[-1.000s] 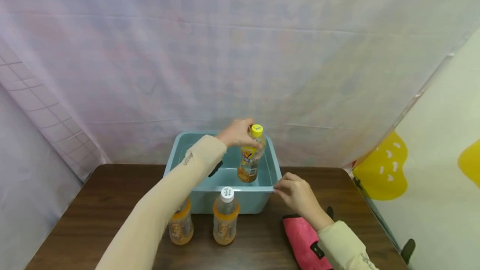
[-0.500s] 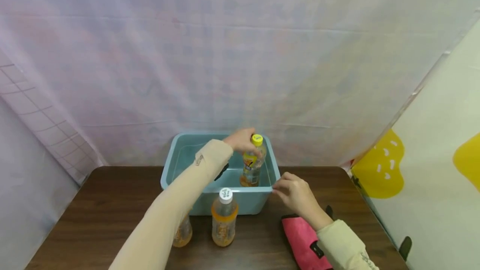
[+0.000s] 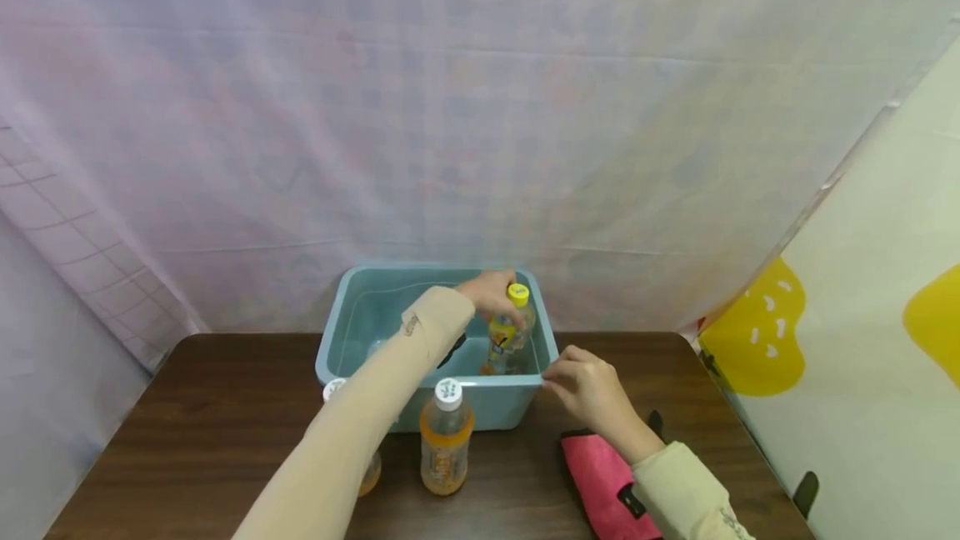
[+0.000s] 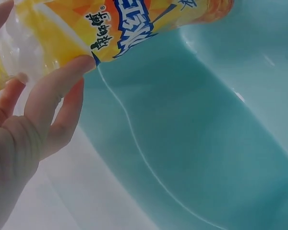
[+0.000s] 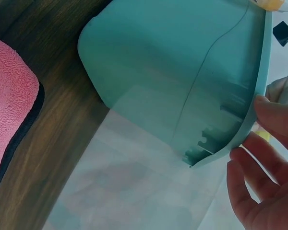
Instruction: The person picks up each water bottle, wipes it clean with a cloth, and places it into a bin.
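Note:
A plastic drink bottle with a yellow cap (image 3: 519, 340) and yellow-orange label is upright inside the right part of the light-blue bin (image 3: 480, 382). My left hand (image 3: 491, 293) holds it near the top. The left wrist view shows the thumb and fingers about the bottle's (image 4: 77, 33) upper part. Whether its base touches the bin floor is hidden. My right hand (image 3: 596, 390) pinches the bin's front right corner; in the right wrist view the thumb and fingers of this hand (image 5: 273, 177) lie on either side of the rim (image 5: 264, 62).
A white-capped bottle (image 3: 445, 452) with orange liquid stands before the bin. Another white-capped bottle (image 3: 334, 388) is partly hidden by the left sleeve. A pink cloth (image 3: 607, 490) with black edging lies on the dark wooden table (image 3: 210, 423) under the right forearm. A curtain (image 3: 450, 107) hangs behind.
My left hand has lowered the yellow-capped bottle deeper into the bin and slightly to the right. The right hand keeps its grip on the rim.

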Available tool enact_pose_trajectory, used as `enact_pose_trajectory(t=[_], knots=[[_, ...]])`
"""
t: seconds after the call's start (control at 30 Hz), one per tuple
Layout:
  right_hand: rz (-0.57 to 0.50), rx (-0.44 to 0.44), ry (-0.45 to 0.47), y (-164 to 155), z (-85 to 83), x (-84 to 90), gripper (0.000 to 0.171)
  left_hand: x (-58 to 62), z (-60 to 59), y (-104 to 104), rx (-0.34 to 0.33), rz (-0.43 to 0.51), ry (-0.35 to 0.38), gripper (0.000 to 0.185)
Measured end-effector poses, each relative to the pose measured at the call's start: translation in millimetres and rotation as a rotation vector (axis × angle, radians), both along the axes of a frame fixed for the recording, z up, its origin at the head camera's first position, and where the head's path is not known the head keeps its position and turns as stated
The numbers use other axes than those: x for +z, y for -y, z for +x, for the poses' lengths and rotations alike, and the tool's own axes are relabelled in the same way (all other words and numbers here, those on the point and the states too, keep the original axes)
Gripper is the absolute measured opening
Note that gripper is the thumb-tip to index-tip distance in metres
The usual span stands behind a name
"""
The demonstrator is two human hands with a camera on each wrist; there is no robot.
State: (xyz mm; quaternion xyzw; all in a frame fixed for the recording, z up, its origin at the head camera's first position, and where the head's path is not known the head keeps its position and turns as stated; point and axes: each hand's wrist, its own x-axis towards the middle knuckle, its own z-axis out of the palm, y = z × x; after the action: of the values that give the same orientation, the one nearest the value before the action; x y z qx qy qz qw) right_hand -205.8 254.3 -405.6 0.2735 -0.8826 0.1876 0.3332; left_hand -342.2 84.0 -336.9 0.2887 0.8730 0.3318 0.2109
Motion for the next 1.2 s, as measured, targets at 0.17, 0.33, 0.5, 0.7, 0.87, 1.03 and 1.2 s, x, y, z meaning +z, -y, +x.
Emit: enact_pose_trajectory(t=[0.17, 0.33, 0.5, 0.7, 0.87, 1.03, 1.2], knots=[[0.004, 0.012, -0.003, 2, 0.8, -0.5, 0.021, -4.3, 3.4, 3, 0.001, -0.021, -0.014, 0.044], [0.009, 0.008, -0.015, 2, 0.3, 0.2, 0.021, -5.8, 6.1, 2, 0.015, -0.035, -0.03, 0.048], [0.006, 0.006, -0.019, 3, -0.6, 0.4, 0.021, -4.5, 7.5, 2, 0.017, -0.037, -0.022, 0.051], [0.008, 0.024, -0.023, 7, -4.0, 0.4, 0.021, -1.8, 8.0, 6, 0.013, -0.062, -0.038, 0.05], [0.01, 0.04, -0.028, 11, -7.7, 0.9, 0.02, 4.1, 3.8, 11, 0.026, -0.097, -0.026, 0.058], [0.017, 0.041, -0.023, 12, -10.8, 1.8, 0.02, 26.6, 2.8, 20, 0.056, -0.157, -0.059, 0.065], [0.014, 0.027, -0.017, 9, -12.3, 3.7, 0.02, 69.5, 19.5, 30, 0.028, -0.119, -0.165, 0.062]])
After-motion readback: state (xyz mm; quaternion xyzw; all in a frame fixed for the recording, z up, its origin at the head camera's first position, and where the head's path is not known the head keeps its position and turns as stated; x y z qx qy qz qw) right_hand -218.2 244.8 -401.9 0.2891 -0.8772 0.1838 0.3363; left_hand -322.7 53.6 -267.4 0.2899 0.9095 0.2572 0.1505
